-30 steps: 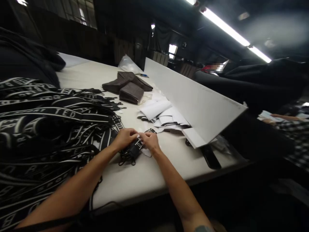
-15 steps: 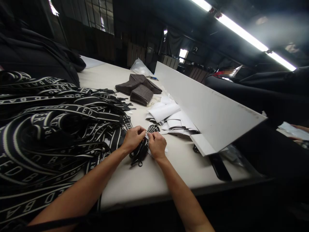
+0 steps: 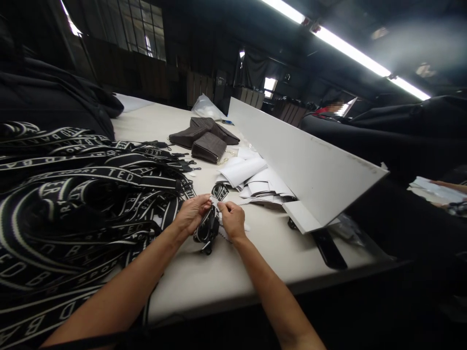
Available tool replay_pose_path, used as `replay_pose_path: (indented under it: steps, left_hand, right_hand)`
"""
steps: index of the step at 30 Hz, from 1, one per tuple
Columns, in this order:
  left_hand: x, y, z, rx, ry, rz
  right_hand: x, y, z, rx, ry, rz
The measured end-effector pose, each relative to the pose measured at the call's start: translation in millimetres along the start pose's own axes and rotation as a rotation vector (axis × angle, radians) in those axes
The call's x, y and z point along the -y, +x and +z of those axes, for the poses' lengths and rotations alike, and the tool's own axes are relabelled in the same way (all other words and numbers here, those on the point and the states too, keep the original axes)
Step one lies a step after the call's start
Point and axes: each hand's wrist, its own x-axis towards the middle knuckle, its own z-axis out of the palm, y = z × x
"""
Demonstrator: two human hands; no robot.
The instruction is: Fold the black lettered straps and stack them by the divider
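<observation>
My left hand [image 3: 190, 213] and my right hand [image 3: 231, 219] meet over the pale table [image 3: 204, 277], fingers pinched together on a rolled-up black strap with white lettering [image 3: 207, 228]. A small white slip shows between the fingertips. The strap bundle lies between both hands and touches the table. Just beyond it another coiled strap end [image 3: 220, 190] rests on the table.
A large heap of black lettered straps [image 3: 73, 204] covers the left. Brown pouches [image 3: 206, 138] lie further back, white papers [image 3: 251, 177] to the right beside a long white board [image 3: 306, 165]. A dark flat object [image 3: 330, 249] lies near the table edge. Another person [image 3: 333, 108] is far right.
The strap bundle has been gathered tighter between my hands and stands more upright. The view has shifted slightly; both hands stay pinched at the same spot.
</observation>
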Motion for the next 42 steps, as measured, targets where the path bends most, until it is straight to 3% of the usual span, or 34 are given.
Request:
replay_pose_path:
  steps: [5,7,9,11,14,17,18,20,23,27,29,32,36,39,42]
  left_hand:
    - [-1.2,-6.4,10.1,0.114,-0.091,-0.026]
    - [0.8,-10.6,14.0,0.167,-0.115,-0.035]
    - [2.1,-11.4,14.1,0.210,-0.083,-0.050]
    - [-0.3,-7.9,10.0,0.222,0.021,-0.024]
    - [-15.3,3.5,-4.6,0.090,0.242,0.218]
    - [-38.3,16.1,-25.0,-0.181,0.364,0.479]
    - [-44.6,19.0,-31.0,-0.265,0.375,0.510]
    - [-51.6,22.5,-39.0,-0.385,0.379,0.508]
    - [-47.6,23.5,-40.8,-0.406,0.401,0.466]
    - [-37.9,24.5,-41.2,-0.328,0.438,0.399]
    - [-38.8,26.4,-45.6,-0.320,0.450,0.371]
    - [-43.9,30.5,-52.6,-0.321,0.467,0.357]
    - [-49.1,34.2,-51.6,-0.343,0.487,0.393]
    - [-58.3,28.9,-47.9,-0.455,0.508,0.547]
    - [-75.1,10.2,-52.0,-0.640,0.802,0.949]
  right_hand:
    - [-0.4,6.3,-2.5,-0.009,0.119,0.081]
    - [2.2,6.4,-5.1,0.049,0.196,0.118]
    - [7.3,5.4,-13.8,0.119,0.332,0.142]
    - [13.6,3.4,-34.2,0.105,0.398,0.110]
    - [16.3,1.5,-88.5,-0.031,0.117,-0.046]
    - [3.0,7.0,-145.7,0.008,-0.346,-0.045]
    - [-2.8,9.5,-158.1,-0.020,-0.524,-0.003]
    - [-10.7,12.4,-166.5,-0.095,-0.661,0.020]
    - [-10.0,12.1,-137.8,-0.094,-0.736,-0.074]
    - [-5.8,23.4,-63.7,0.224,-0.748,-0.174]
    - [-9.3,38.4,-35.5,0.309,-0.753,-0.165]
    - [-17.9,63.1,-16.8,0.393,-0.769,-0.127]
    - [-21.6,73.9,-16.0,0.452,-0.783,-0.107]
    - [-13.4,62.5,-14.6,0.319,-0.800,-0.147]
    - [-1.5,48.6,-9.9,0.162,-0.762,-0.262]
